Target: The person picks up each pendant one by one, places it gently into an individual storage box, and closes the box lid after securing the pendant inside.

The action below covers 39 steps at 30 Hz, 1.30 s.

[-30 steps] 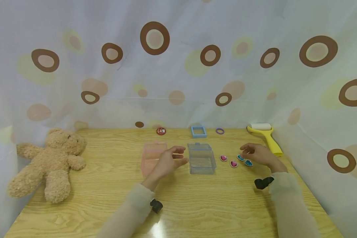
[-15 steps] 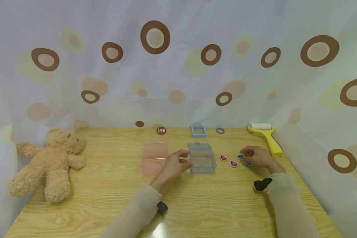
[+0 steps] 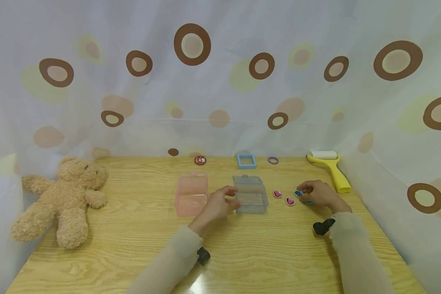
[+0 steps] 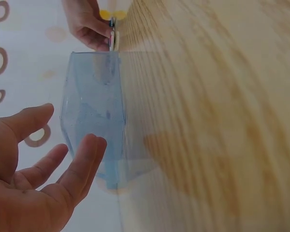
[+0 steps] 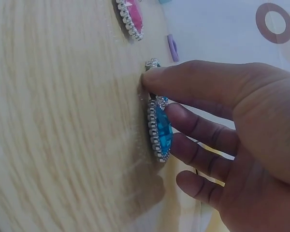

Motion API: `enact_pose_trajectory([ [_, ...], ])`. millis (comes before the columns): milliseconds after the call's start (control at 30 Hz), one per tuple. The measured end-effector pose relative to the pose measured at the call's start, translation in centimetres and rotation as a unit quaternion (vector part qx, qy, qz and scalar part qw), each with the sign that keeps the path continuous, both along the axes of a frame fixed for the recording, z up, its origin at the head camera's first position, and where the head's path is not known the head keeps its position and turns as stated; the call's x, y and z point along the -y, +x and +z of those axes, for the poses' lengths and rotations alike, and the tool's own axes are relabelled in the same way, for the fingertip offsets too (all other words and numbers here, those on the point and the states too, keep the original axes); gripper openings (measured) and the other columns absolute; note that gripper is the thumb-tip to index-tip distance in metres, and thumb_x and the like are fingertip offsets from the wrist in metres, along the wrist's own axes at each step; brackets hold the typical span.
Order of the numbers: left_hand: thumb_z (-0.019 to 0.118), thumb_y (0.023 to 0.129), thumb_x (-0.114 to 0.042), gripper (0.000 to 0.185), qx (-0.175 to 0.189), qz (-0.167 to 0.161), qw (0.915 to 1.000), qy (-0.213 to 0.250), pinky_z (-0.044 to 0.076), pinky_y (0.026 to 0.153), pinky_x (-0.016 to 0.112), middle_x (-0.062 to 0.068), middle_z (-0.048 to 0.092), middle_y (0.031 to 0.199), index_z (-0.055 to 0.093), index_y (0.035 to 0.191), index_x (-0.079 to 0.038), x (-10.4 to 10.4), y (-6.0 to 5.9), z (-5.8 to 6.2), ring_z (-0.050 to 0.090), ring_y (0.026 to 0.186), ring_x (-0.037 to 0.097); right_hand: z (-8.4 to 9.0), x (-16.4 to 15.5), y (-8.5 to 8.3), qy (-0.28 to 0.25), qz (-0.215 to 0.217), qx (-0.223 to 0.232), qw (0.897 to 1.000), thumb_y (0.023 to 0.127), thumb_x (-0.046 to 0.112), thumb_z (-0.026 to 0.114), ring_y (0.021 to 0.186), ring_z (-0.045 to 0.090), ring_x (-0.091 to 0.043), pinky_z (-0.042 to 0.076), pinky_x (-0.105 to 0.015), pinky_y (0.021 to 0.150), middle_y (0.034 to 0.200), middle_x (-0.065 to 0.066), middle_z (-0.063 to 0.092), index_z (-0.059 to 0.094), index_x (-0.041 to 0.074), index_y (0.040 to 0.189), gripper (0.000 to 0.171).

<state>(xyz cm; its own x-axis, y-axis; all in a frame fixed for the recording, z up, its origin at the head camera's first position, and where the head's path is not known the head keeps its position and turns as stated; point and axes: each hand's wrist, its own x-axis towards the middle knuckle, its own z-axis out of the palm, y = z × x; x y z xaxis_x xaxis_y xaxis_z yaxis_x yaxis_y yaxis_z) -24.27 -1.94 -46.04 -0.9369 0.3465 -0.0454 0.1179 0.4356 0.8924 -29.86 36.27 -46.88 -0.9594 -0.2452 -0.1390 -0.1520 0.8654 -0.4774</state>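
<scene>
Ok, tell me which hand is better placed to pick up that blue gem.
Right. The right hand already has fingertips on the blue gem lying on the table; the left hand is beside the clear blue box, away from it.

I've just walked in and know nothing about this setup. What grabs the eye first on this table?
A tan teddy bear lies at the table's left edge, the biggest thing there. In the middle, the left hand reaches to a clear blue box, with a pink box beside it. To the right, the right hand fingers a blue heart gem near two pink heart gems, and a yellow lint roller lies behind.
</scene>
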Motion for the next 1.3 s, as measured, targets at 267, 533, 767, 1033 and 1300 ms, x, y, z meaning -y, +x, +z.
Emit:
enact_pose_trajectory([
  [267,0.071,0.093,-0.019,0.048,-0.016,0.000,0.9999,-0.007,0.060,0.083,0.039,0.021,0.061,0.131,0.057,0.136,-0.004,-0.2,-0.2,-0.4,0.069,0.110,0.036,-0.2,0.2,-0.1,0.013,0.002,-0.004,1.000,0.088,0.031,0.075,0.097,0.063,-0.024,0.053,-0.043,0.082,0.106,-0.010,0.070,0.070,0.007,0.117,0.038],
  [533,0.072,0.093,-0.018,0.045,-0.020,0.009,0.9997,-0.007,0.060,0.081,0.040,0.021,0.063,0.128,0.059,0.134,-0.005,-0.3,-0.2,-0.4,0.070,0.108,0.036,-0.4,0.0,-0.3,0.016,0.007,-0.009,1.000,0.087,0.034,0.076,0.097,0.064,-0.025,0.053,-0.044,0.083,0.105,-0.008,0.071,0.071,0.008,0.116,0.039],
  [767,0.072,0.093,-0.017,0.045,-0.017,0.010,0.9997,-0.011,0.060,0.081,0.040,0.020,0.064,0.128,0.059,0.134,-0.005,-0.4,-0.2,-0.2,0.070,0.107,0.035,-0.3,0.0,-0.3,0.015,0.011,-0.012,1.000,0.087,0.033,0.076,0.095,0.064,-0.024,0.054,-0.042,0.080,0.103,-0.009,0.070,0.071,0.008,0.115,0.038],
  [1033,0.072,0.092,-0.017,0.044,-0.008,0.017,0.9998,-0.006,0.060,0.081,0.039,0.019,0.064,0.126,0.060,0.133,-0.005,-0.5,-0.2,0.0,0.070,0.107,0.035,0.4,0.3,-0.1,-0.011,0.005,-0.016,1.000,0.089,0.029,0.075,0.087,0.060,-0.017,0.049,-0.029,0.073,0.097,-0.006,0.069,0.070,0.008,0.114,0.033],
  [1300,0.073,0.091,-0.016,0.046,-0.004,0.022,0.9997,-0.006,0.060,0.080,0.039,0.019,0.065,0.126,0.060,0.134,-0.006,-0.6,-0.2,0.1,0.070,0.106,0.035,1.5,1.1,0.1,-0.041,0.012,-0.026,0.999,0.090,0.029,0.074,0.095,0.062,-0.022,0.051,-0.032,0.077,0.106,-0.008,0.069,0.069,0.009,0.117,0.034],
])
